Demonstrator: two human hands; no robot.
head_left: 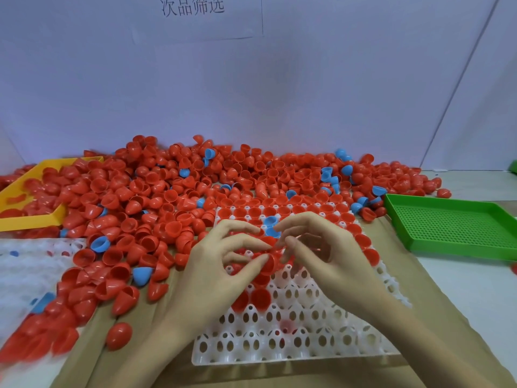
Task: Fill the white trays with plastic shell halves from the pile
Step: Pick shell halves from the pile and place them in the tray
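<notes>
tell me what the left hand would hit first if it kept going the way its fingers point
Probably the right hand: the left hand points right across the white tray, pinching a red shell half, and the fingertips nearly meet. Depth is uncertain.

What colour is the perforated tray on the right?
Green; the perforated tray shows clearly in the head view.

A holed tray (293,340) lies at the near middle of the table (461,289), shell halves (253,212) filling its far rows. Both hands meet above its middle, the left hand (221,264) beside the right hand (319,256). Behind it and to its left spreads the pile (156,197). A bin (30,217) sits far left with pile pieces in it, a mesh tray (453,225) to the right, and another holed tray (30,264) near left.
</notes>
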